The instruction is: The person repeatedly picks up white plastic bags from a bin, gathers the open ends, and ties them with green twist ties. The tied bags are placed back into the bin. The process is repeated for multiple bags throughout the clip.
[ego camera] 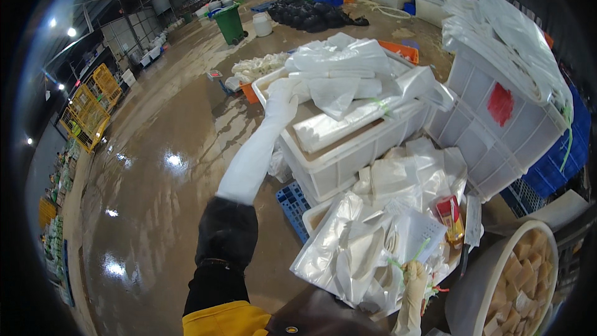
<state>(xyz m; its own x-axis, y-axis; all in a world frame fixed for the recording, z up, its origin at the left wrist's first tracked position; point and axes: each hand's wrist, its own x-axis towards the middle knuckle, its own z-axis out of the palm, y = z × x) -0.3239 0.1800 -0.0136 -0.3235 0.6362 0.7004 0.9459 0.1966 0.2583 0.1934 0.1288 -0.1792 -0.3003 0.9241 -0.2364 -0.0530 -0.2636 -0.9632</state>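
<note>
My left hand (285, 92), in a white glove with a long white cuff, reaches to the near left end of a pile of clear plastic bags (340, 58) on a white crate (322, 175); its fingers are partly hidden against the plastic. A rolled bundle of bags (345, 123) lies beside it on the same crate. Low in the view, what looks like my right hand (413, 274), in a cream glove, rests at loose plastic bags (364, 247) tied with green string; its grip is unclear. Close by are a printed sheet (417, 231), a red and yellow packet (450, 218) and a broad-bladed knife (472, 220).
A round white tub (550, 261) of pale brown blocks stands at lower right. Tall white crates (494, 126) topped with bags stand behind it. A blue pallet (293, 205) lies on the wet floor (177, 205). Farther off are a green wheeled bin (229, 24) and black sacks (305, 13).
</note>
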